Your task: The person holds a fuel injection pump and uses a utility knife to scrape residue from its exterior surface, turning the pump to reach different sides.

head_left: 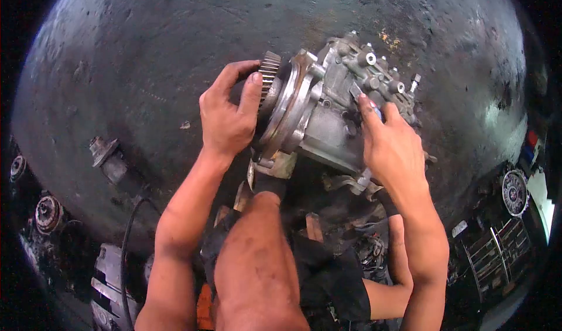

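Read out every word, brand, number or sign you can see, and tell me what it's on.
No text can be read anywhere.
Metal unit: no legible marking.
Toothed gear: none legible.
Red item at the right: too small and blurred to tell.

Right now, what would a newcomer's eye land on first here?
Probably the bulky grey metal machine housing at centre. On its left end, the left hand touches a toothed metal gear wheel, while the right hand is over the housing's right part.
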A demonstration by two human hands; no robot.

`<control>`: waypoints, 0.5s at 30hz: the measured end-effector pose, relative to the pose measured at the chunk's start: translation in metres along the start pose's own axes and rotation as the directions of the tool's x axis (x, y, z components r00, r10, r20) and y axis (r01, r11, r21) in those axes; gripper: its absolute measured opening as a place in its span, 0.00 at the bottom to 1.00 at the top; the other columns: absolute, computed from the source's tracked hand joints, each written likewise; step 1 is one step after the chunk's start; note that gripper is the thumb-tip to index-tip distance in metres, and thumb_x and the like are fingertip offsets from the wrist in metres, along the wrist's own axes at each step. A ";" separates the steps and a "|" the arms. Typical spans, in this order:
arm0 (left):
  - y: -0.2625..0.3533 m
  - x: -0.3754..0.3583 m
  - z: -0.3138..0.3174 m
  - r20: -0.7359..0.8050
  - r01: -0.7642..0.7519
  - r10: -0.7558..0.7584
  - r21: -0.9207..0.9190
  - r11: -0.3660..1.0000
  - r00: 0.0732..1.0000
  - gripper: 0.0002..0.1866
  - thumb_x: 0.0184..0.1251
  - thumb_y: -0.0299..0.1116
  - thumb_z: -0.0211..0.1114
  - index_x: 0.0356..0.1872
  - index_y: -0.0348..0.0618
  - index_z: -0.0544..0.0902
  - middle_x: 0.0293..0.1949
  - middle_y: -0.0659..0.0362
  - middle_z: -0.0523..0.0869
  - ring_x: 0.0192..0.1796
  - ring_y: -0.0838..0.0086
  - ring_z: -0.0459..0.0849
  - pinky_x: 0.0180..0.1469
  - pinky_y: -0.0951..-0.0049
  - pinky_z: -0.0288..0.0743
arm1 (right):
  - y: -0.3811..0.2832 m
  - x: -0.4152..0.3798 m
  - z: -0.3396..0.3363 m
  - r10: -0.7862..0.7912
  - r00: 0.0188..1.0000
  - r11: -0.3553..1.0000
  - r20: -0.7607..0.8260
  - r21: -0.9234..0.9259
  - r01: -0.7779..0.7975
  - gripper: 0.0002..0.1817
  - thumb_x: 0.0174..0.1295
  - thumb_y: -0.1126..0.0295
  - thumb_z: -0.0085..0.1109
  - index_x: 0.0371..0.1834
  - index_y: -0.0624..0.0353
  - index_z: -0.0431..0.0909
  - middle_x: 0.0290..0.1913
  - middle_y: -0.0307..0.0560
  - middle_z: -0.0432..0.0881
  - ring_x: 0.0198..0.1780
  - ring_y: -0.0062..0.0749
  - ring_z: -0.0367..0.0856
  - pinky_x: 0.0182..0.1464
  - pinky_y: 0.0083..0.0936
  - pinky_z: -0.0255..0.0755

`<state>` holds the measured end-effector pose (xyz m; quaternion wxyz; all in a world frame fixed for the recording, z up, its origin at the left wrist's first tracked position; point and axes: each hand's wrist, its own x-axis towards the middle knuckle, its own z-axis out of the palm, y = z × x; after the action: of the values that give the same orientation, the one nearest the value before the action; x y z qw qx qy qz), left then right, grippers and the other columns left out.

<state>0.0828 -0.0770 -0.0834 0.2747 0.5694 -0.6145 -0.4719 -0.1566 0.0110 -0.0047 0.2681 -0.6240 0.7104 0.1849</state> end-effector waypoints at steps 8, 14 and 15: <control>0.000 -0.001 0.000 0.013 0.036 -0.036 -0.042 0.998 0.999 0.12 0.74 0.33 0.65 0.50 0.35 0.85 0.42 0.48 0.91 0.46 0.65 0.91 0.53 0.68 0.80 | 0.003 0.009 -0.001 -0.001 1.000 1.000 -0.011 0.021 0.001 0.26 0.67 0.69 0.54 0.70 0.52 0.75 0.49 0.59 0.79 0.44 0.58 0.86 0.44 0.51 0.82; 0.003 0.000 -0.001 0.038 0.030 -0.030 -0.018 0.999 0.999 0.13 0.76 0.33 0.62 0.52 0.35 0.85 0.44 0.52 0.90 0.48 0.71 0.88 0.54 0.72 0.78 | 0.005 0.010 -0.001 -0.005 0.999 0.998 -0.046 0.055 0.007 0.25 0.69 0.69 0.54 0.71 0.52 0.75 0.47 0.59 0.79 0.42 0.59 0.86 0.42 0.52 0.81; 0.002 -0.001 -0.002 0.069 0.054 -0.052 -0.015 0.998 0.996 0.14 0.79 0.33 0.60 0.54 0.35 0.85 0.46 0.56 0.90 0.50 0.76 0.84 0.56 0.74 0.75 | 0.007 0.008 -0.001 -0.004 0.999 0.999 -0.045 0.054 0.007 0.25 0.69 0.69 0.54 0.71 0.52 0.75 0.47 0.59 0.79 0.42 0.59 0.86 0.42 0.52 0.81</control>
<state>0.0842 -0.0769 -0.0805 0.2457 0.5667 -0.6042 -0.5034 -0.1640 0.0056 -0.0095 0.2692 -0.6224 0.7194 0.1507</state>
